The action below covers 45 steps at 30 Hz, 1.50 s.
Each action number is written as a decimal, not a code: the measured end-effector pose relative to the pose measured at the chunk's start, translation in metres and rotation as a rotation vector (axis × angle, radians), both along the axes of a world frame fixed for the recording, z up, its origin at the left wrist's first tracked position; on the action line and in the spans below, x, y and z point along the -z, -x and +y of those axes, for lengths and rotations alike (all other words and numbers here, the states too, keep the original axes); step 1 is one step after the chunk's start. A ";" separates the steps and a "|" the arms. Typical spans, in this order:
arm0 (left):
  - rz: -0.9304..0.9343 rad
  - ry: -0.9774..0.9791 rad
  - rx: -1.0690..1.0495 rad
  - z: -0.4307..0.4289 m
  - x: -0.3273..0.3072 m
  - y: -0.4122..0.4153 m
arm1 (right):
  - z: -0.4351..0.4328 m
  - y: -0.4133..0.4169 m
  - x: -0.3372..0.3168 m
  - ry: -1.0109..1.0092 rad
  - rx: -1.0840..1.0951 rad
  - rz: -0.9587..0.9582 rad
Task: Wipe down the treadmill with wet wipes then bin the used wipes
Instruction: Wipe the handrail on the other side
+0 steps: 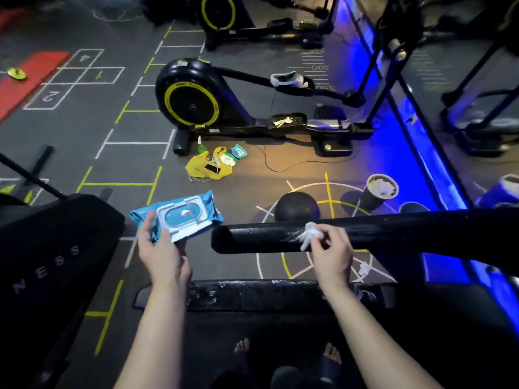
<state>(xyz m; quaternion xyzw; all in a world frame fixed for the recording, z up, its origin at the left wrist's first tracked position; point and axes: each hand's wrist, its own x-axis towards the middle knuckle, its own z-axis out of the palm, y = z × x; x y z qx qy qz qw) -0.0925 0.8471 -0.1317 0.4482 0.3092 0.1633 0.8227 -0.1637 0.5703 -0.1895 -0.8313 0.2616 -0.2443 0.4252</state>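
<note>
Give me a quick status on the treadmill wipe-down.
Left hand holds wipes pack. Right hand presses crumpled wipe on handrail. Bin on floor beyond rail, ball beside it.

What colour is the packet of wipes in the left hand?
Light blue with a white flip lid, held in the left hand; wipes packet shows clearly in the head view.

wipe pack [179,214]: glossy blue plastic | handrail [365,234]: black, wet sheen | wipe [309,234]: crumpled white cloth

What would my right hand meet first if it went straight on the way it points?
The right hand, pinching the wipe, would meet the black handrail at once; they seem already touching.
</note>
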 end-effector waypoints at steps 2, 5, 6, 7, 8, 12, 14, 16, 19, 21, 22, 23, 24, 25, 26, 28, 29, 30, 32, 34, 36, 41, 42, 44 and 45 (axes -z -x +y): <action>0.022 -0.025 0.038 -0.005 0.006 -0.022 | -0.005 -0.004 0.004 0.013 0.109 0.062; 0.025 0.003 0.147 -0.026 0.010 -0.041 | 0.009 -0.008 0.013 0.067 0.105 0.157; 0.030 0.004 0.175 -0.032 0.014 -0.044 | 0.018 -0.010 0.015 0.073 0.088 0.178; 0.037 -0.023 0.207 -0.037 0.019 -0.047 | 0.028 -0.012 0.017 0.068 0.069 0.191; 0.042 -0.077 0.244 -0.040 0.026 -0.050 | 0.039 -0.013 0.020 0.052 0.038 0.192; 0.072 -0.292 0.355 -0.056 0.034 -0.062 | 0.066 -0.011 0.026 0.039 -0.236 0.133; 0.066 -0.375 0.422 -0.069 0.031 -0.067 | 0.064 -0.003 0.029 0.000 -0.207 0.121; 0.033 -0.442 0.481 -0.080 0.026 -0.069 | 0.054 0.004 0.026 -0.067 -0.008 0.078; 0.010 -0.516 0.537 -0.092 0.033 -0.075 | 0.031 0.005 0.013 -0.148 0.271 0.077; 0.023 -0.571 0.575 -0.097 0.039 -0.077 | 0.023 -0.001 0.006 -0.126 0.280 0.121; 0.038 -0.592 0.596 -0.098 0.042 -0.078 | 0.026 -0.006 0.004 -0.114 0.250 0.136; 0.052 -0.612 0.625 -0.098 0.044 -0.078 | 0.031 -0.010 0.003 -0.097 0.204 0.145; 0.064 -0.640 0.655 -0.097 0.047 -0.078 | 0.039 -0.015 0.004 -0.077 0.155 0.164; 0.069 -0.670 0.685 -0.095 0.049 -0.077 | 0.049 -0.018 0.006 -0.055 0.112 0.191; 0.073 -0.702 0.711 -0.093 0.051 -0.076 | 0.061 -0.021 0.007 -0.042 0.080 0.228; 0.088 -0.736 0.734 -0.089 0.054 -0.073 | 0.081 -0.023 0.009 -0.039 0.006 0.245; 0.102 -0.739 0.737 -0.089 0.052 -0.071 | 0.090 -0.022 0.011 -0.052 -0.062 0.246; 0.121 -0.762 0.736 -0.090 0.051 -0.069 | 0.097 -0.019 0.012 -0.065 -0.140 0.258; 0.124 -0.857 0.763 -0.091 0.050 -0.066 | 0.102 -0.008 0.016 -0.096 -0.232 0.272; 0.087 -0.947 0.826 -0.091 0.055 -0.067 | 0.095 0.004 0.019 -0.116 -0.131 0.216; 0.098 -1.032 0.881 -0.093 0.061 -0.069 | 0.078 0.016 0.014 -0.150 0.060 0.165; 0.109 -1.202 0.964 -0.100 0.061 -0.066 | 0.010 0.019 0.015 -0.330 0.460 0.124; 0.120 -1.210 0.964 -0.100 0.060 -0.067 | 0.004 0.014 0.016 -0.347 0.483 0.122; 0.145 -1.234 0.971 -0.103 0.059 -0.068 | 0.003 0.003 0.023 -0.373 0.443 0.110; 0.161 -1.252 0.974 -0.105 0.058 -0.067 | 0.010 -0.004 0.026 -0.383 0.389 0.098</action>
